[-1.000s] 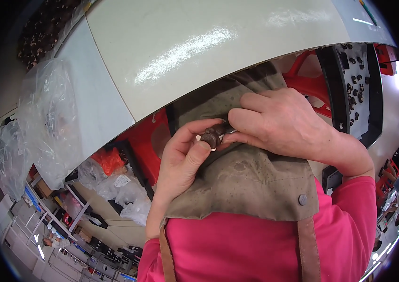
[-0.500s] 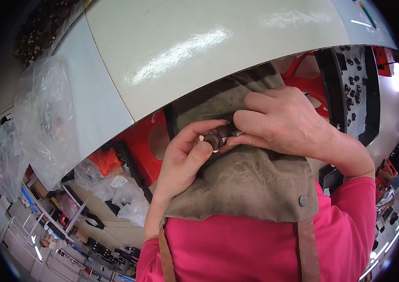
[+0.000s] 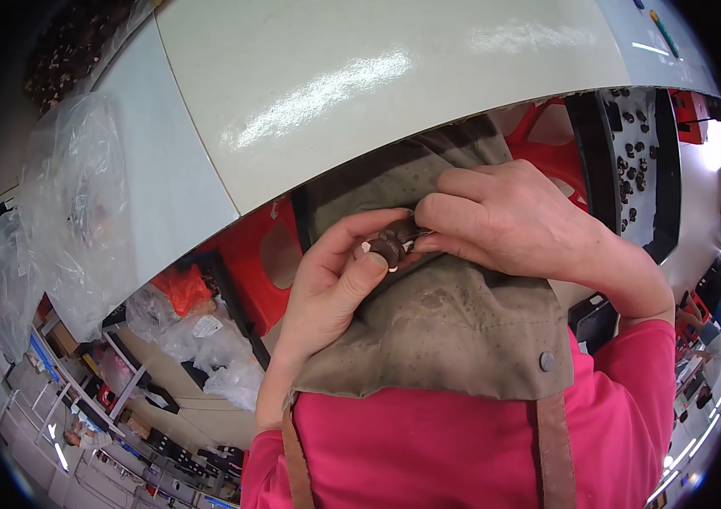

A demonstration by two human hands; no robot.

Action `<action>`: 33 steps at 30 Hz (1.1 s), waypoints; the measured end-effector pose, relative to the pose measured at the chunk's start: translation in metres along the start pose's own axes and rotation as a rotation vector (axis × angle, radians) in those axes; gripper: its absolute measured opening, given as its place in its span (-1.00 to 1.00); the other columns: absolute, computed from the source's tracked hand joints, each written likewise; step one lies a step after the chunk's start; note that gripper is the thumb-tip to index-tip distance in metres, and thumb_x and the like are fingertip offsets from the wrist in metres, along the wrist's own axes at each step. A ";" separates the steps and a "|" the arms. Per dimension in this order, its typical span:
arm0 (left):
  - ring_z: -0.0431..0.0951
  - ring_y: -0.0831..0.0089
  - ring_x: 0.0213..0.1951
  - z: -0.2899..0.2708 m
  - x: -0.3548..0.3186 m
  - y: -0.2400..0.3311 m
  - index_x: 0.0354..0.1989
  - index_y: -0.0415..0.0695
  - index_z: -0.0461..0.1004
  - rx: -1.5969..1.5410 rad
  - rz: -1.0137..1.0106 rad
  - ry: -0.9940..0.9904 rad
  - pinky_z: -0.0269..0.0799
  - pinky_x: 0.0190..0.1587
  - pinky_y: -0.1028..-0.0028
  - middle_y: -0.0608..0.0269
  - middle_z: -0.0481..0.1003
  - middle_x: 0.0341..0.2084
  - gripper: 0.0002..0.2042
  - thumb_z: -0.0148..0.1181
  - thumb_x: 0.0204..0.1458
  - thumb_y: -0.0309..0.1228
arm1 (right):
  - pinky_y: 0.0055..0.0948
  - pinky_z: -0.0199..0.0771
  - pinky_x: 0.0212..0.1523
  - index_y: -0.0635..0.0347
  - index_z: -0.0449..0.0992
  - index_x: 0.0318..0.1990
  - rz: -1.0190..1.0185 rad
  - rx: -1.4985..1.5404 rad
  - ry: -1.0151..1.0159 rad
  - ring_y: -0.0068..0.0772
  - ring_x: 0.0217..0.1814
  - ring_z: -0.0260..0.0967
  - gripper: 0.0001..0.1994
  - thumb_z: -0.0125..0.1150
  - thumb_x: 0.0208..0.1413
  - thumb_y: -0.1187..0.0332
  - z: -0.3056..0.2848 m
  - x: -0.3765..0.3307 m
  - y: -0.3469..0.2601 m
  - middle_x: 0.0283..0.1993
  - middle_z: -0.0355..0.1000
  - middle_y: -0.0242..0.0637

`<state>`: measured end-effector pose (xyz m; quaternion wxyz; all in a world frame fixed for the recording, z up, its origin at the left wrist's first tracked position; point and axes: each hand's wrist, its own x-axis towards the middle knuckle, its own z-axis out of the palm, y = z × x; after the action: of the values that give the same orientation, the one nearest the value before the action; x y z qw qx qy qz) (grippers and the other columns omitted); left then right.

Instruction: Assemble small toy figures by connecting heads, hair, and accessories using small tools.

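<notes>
My left hand (image 3: 331, 293) pinches a small dark brown moulded piece (image 3: 387, 247) with rounded lumps and whitish bits at its edges, between thumb and fingers above my lap. My right hand (image 3: 521, 222) is closed, its thumb and forefinger gripping a thin metal tool (image 3: 421, 235) whose tip meets the right side of the piece. Most of the tool is hidden by the fingers, so its exact kind cannot be told. Both hands are just in front of the olive-brown apron (image 3: 437, 335).
A pale glossy table (image 3: 360, 93) curves across ahead. Clear plastic bags (image 3: 80, 212) hang at its left edge, near a heap of dark pieces (image 3: 72, 51). A black-rimmed tray (image 3: 662, 182) with several small dark pieces stands at the right, beside red plastic seats (image 3: 538, 136).
The metal tool has turned in my right fingers and shows thinner against the piece. My left hand keeps its hold. The whole view has shifted slightly.
</notes>
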<state>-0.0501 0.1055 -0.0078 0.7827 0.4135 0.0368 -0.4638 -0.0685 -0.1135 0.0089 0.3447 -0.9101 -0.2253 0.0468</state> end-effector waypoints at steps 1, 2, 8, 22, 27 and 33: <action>0.45 0.43 -0.03 0.000 0.000 0.000 0.11 -0.29 0.24 -0.001 0.003 -0.001 0.31 0.09 0.48 0.16 0.43 -0.08 -0.60 0.06 0.14 -0.37 | -0.33 0.31 -0.60 0.12 0.38 -0.39 0.000 0.000 -0.001 -0.28 -0.53 0.34 -0.79 0.27 -0.07 0.25 0.000 0.000 0.000 -0.55 0.21 -0.34; 0.45 0.44 -0.04 0.001 0.000 0.000 0.11 -0.29 0.24 -0.001 0.007 -0.002 0.30 0.08 0.49 0.17 0.44 -0.10 -0.60 0.06 0.14 -0.37 | -0.33 0.31 -0.61 0.11 0.38 -0.40 0.002 -0.009 -0.008 -0.28 -0.53 0.34 -0.79 0.27 -0.06 0.24 0.000 0.000 0.000 -0.55 0.21 -0.34; 0.45 0.45 -0.03 0.004 0.001 0.002 0.10 -0.29 0.25 0.031 -0.016 0.034 0.31 0.08 0.49 0.17 0.45 -0.13 -0.61 0.05 0.14 -0.37 | -0.33 0.30 -0.63 0.11 0.34 -0.46 -0.017 -0.093 -0.041 -0.28 -0.55 0.33 -0.76 0.25 -0.05 0.19 -0.002 0.002 0.002 -0.56 0.21 -0.34; 0.46 0.46 -0.06 0.004 0.002 0.002 0.06 -0.30 0.28 0.020 -0.042 0.040 0.33 0.07 0.49 0.17 0.45 -0.15 -0.62 0.05 0.15 -0.33 | -0.35 0.29 -0.63 0.12 0.29 -0.53 -0.011 -0.071 -0.022 -0.28 -0.55 0.33 -0.70 0.26 -0.07 0.16 -0.002 0.002 0.002 -0.56 0.20 -0.34; 0.51 0.42 -0.18 0.007 0.003 0.002 0.02 -0.31 0.28 0.103 -0.107 0.170 0.41 -0.02 0.43 0.13 0.49 -0.23 -0.40 0.25 -0.05 -0.08 | -0.33 0.30 -0.62 0.13 0.30 -0.51 -0.016 -0.087 -0.109 -0.26 -0.53 0.33 -0.71 0.24 -0.06 0.16 -0.004 0.001 0.001 -0.55 0.20 -0.33; 0.51 0.41 -0.17 0.012 0.003 0.005 0.02 -0.31 0.28 0.073 -0.098 0.156 0.41 -0.01 0.42 0.13 0.49 -0.23 -0.40 0.25 -0.05 -0.08 | -0.31 0.30 -0.61 0.13 0.30 -0.51 0.012 -0.047 -0.091 -0.24 -0.53 0.33 -0.71 0.23 -0.05 0.16 -0.002 0.000 0.001 -0.55 0.20 -0.32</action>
<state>-0.0486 0.0967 0.0014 0.7385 0.4740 0.1007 -0.4689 -0.0679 -0.1154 0.0099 0.3124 -0.9162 -0.2362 0.0851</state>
